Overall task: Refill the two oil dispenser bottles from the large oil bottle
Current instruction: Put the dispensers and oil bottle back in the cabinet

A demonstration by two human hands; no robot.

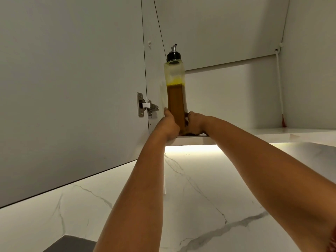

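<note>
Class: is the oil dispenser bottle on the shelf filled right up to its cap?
No: the oil dispenser bottle shows clear glass above the oil line.

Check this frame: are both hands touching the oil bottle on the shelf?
Touching. The head view shows the left hand and right hand pressed against opposite sides of the oil bottle near its base.

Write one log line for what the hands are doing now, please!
left hand: gripping bottle base | right hand: gripping bottle base | oil dispenser bottle: upright, mostly full, pour-spout cap on | shelf: bottle at left end
</note>
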